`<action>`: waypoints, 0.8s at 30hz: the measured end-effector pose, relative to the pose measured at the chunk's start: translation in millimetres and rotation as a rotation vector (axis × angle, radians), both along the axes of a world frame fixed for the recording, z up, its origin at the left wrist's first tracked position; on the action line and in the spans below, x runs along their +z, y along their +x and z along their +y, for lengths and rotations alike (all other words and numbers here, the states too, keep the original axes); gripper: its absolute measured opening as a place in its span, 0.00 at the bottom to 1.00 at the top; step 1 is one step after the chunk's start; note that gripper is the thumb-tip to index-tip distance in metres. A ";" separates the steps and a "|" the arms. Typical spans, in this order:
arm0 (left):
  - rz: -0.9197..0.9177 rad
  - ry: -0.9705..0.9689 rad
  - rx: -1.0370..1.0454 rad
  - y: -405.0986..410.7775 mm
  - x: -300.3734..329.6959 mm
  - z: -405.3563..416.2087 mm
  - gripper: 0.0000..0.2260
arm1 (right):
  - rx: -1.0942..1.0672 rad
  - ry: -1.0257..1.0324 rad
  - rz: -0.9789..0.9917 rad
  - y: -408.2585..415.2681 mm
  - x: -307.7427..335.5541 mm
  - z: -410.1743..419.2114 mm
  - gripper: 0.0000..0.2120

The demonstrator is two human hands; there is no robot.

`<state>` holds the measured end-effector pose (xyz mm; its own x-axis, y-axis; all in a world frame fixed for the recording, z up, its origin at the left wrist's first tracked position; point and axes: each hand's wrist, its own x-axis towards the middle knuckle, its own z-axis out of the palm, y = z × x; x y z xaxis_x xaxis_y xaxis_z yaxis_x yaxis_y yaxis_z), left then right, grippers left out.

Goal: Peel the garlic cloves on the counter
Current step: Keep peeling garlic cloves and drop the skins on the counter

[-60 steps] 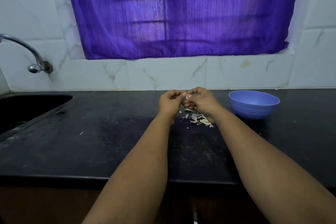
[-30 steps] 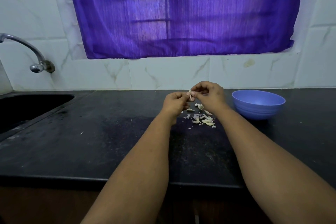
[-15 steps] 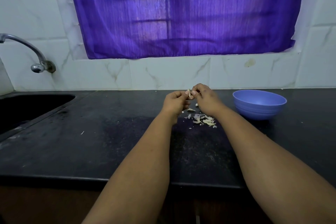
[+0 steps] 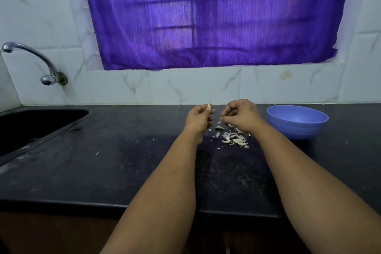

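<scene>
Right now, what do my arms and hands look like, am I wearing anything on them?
Both forearms are bare right to the bottom of the picture: no sleeves show. The left hand and right hand have no gloves, and no watch or bracelet shows at either wrist. Rings are too small to tell.

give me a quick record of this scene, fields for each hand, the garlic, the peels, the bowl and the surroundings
left hand: raised above the counter, pinches a garlic clove at its fingertips
right hand: fingers curled, apart from the left hand, above the peels; what it pinches is too small to tell
garlic peels: loose pile on the black counter, under the right hand
blue bowl: upright, right of the hands; contents not visible
surroundings: sink and tap on the left, purple curtain behind
</scene>
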<state>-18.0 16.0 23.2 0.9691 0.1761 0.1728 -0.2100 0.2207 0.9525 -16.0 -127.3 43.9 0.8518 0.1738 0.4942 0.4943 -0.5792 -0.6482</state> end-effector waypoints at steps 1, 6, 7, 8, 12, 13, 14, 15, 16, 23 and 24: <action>-0.001 0.003 -0.006 -0.1 -0.6 -0.1 0.04 | -0.005 -0.008 0.003 0.2 -0.4 -0.1 0.06; -0.021 0.021 -0.029 -1.2 -2.8 0.8 0.02 | 0.008 -0.047 0.097 4.8 -2.5 -1.4 0.14; -0.031 0.031 -0.029 -0.4 -2.9 0.5 0.01 | -0.003 -0.043 0.094 5.8 -3.0 -2.4 0.16; -0.040 0.043 -0.030 -0.3 -2.8 0.3 0.01 | -0.018 -0.020 0.094 6.8 -3.8 -3.2 0.15; -0.058 0.068 -0.034 -1.4 -2.0 -2.1 0.03 | -0.034 0.203 0.102 5.6 -1.0 -3.5 0.05; -0.064 0.078 -0.034 -1.3 -2.2 -2.4 0.04 | -0.060 0.209 0.073 4.8 0.5 -3.7 0.04; -0.068 0.091 -0.035 -1.7 -2.4 -2.4 0.04 | -0.086 0.211 0.047 3.6 2.0 -4.0 0.03; -0.070 0.107 -0.035 -2.0 -2.5 -2.3 0.04 | -0.101 0.216 0.041 3.8 2.9 -4.7 0.03; -0.071 0.122 -0.032 -2.1 -2.5 -2.1 0.04 | -0.109 0.212 0.057 4.0 3.4 -5.1 0.06; -0.104 0.185 -0.006 0.1 -4.9 -2.3 0.05 | 0.047 0.441 0.192 6.5 3.3 3.6 0.07; -0.112 0.194 -0.006 0.4 -5.1 -2.6 0.07 | 0.069 0.442 0.185 6.6 1.5 4.2 0.04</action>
<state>-17.6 13.4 18.1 0.9429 0.1232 0.3095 -0.3160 0.0368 0.9480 -9.4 -123.0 45.4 0.9263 0.0400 0.3748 0.3750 -0.1985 -0.9056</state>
